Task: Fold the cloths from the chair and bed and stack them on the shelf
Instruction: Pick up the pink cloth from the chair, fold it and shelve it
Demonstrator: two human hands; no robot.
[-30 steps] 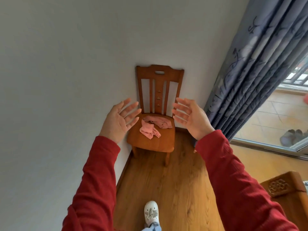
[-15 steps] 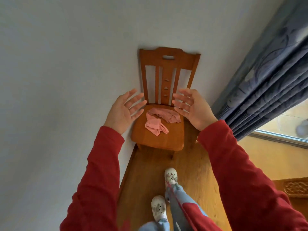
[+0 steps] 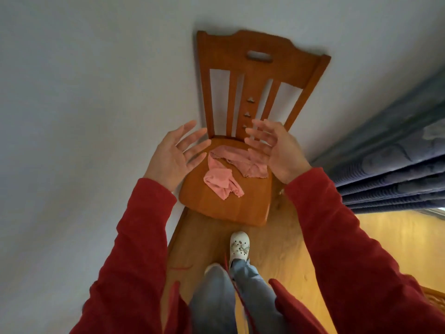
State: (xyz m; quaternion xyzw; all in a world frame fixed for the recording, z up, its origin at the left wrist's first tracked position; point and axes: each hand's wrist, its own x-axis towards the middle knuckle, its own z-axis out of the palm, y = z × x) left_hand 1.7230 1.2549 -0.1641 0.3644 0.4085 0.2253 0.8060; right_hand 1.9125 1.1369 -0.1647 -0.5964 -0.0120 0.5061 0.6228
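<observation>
A crumpled pink cloth [image 3: 222, 179] lies on the seat of a wooden chair [image 3: 226, 206] that stands against the wall. A second bunched part of pink cloth [image 3: 243, 160] stretches across the back of the seat. My left hand [image 3: 174, 155] hovers over the seat's left edge, fingers spread, palm turned inward. My right hand [image 3: 277, 148] is above the right end of the pink cloth, fingers spread and holding nothing. Both sleeves are red. No bed or shelf is in view.
A pale wall [image 3: 84, 116] runs along the left and behind the chair. Blue-grey curtains [image 3: 390, 169] hang at the right. My foot in a white shoe [image 3: 239, 245] stands on the wooden floor [image 3: 284, 249] just in front of the chair.
I have stepped closer to the chair, which now looms larger. Both open hands have moved forward and down, over the seat and the pink cloth.
</observation>
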